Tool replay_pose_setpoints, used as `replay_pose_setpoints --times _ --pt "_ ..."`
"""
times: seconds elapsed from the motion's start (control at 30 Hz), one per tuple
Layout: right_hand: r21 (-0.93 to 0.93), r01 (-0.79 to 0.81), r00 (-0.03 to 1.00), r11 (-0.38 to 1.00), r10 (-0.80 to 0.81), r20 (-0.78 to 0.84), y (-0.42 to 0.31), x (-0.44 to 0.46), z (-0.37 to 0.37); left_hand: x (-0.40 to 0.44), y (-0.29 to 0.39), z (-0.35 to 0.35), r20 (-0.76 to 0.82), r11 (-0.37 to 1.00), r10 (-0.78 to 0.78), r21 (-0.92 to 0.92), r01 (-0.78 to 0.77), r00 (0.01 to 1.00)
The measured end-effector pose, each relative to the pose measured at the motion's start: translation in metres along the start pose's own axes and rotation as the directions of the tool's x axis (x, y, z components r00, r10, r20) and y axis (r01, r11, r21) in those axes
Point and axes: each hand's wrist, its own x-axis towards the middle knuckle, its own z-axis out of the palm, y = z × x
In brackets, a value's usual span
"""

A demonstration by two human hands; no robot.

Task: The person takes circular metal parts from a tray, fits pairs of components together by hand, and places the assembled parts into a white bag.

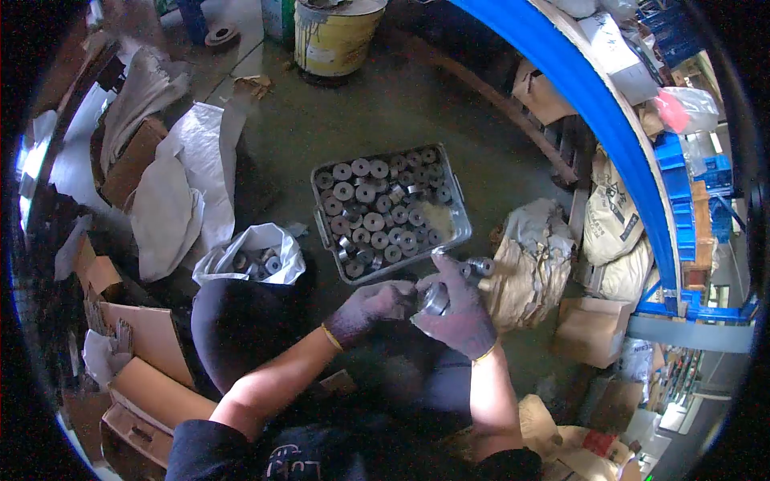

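My right hand (465, 319), in a purple-grey work glove, is curled around a shiny round metal part (434, 299) with its thumb and fingers on either side. Close beside it, my gloved left hand (370, 311) is closed, its fingertips almost at the metal part; what they pinch, if anything, is hidden. In front of both hands lies a grey plastic crate (323, 228) holding many metal rings with centre holes (373, 220). A few similar metal pieces (481, 265) show just past my right hand.
At my left knee stands an open white sack (290, 271) with metal parts inside. Crumpled brown paper (531, 276) lies to the right. Farther off stand a yellow bucket (337, 40) and a blue curved beam (577, 88). Cardboard (148, 337) lies at the left.
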Motion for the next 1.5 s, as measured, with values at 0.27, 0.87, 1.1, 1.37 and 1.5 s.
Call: replay_pose_setpoints --times 0.27,0.87,1.1,1.37,1.5 --pt "-0.220 -0.106 0.960 0.970 0.158 0.231 -0.035 0.013 0.006 -0.006 0.017 0.004 0.072 0.992 -0.120 0.050 0.117 0.990" --pt "0.937 -0.332 0.903 0.108 0.324 0.282 -0.006 0.003 -0.013 -0.014 0.018 -0.002 0.135 0.844 -0.117 -0.509 0.170 0.984" --pt "0.921 -0.383 0.907 0.076 0.220 0.359 -0.006 0.005 -0.017 -0.015 0.023 -0.001 0.216 0.768 -0.102 -0.603 0.215 0.971" --pt "0.922 -0.352 0.916 0.162 0.262 0.304 -0.009 0.006 -0.011 -0.009 0.012 -0.007 0.278 0.709 -0.118 -0.649 0.277 0.953" --pt "0.515 -0.175 0.967 0.839 0.243 -0.068 -0.008 0.005 -0.002 -0.011 0.007 -0.012 0.180 0.791 -0.115 -0.578 0.200 0.977"
